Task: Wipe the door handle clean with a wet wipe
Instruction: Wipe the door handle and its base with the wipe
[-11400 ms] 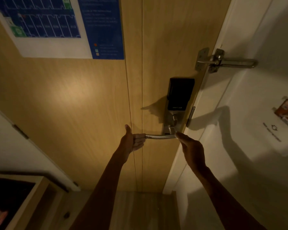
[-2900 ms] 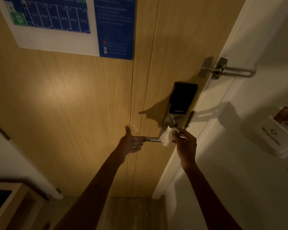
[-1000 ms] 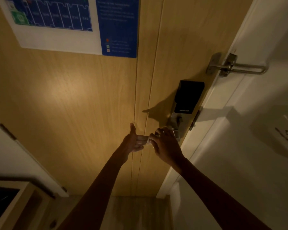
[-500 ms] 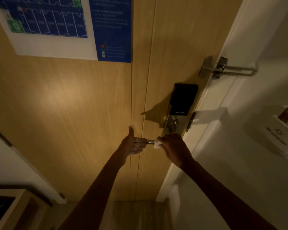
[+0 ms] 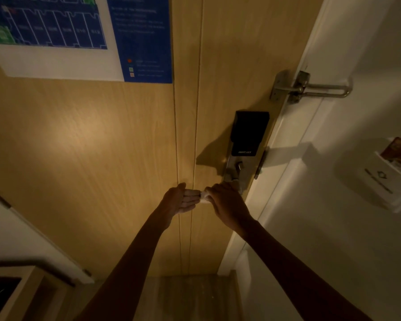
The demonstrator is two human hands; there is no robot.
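Note:
The metal lever door handle juts left from a silver lock plate (image 5: 233, 169) on the wooden door (image 5: 102, 147); both my hands cover the lever, so it is hidden. My left hand (image 5: 180, 200) holds the lever's free end, thumb up. My right hand (image 5: 227, 202) is wrapped over the lever with a white wet wipe (image 5: 203, 197) under its fingers, and a bit of the wipe shows between the two hands. A black smart lock panel (image 5: 250, 133) sits above the handle.
A metal swing-bar door guard (image 5: 310, 88) bridges the door and the white frame (image 5: 294, 140) at upper right. A blue floor-plan poster (image 5: 79, 35) hangs at upper left. A white card holder (image 5: 384, 177) is on the right wall. A wooden shelf unit (image 5: 14, 290) stands at lower left.
My right hand with the wipe has slid left along the lever from the lock plate toward my left hand. The left hand has kept its hold on the lever's end.

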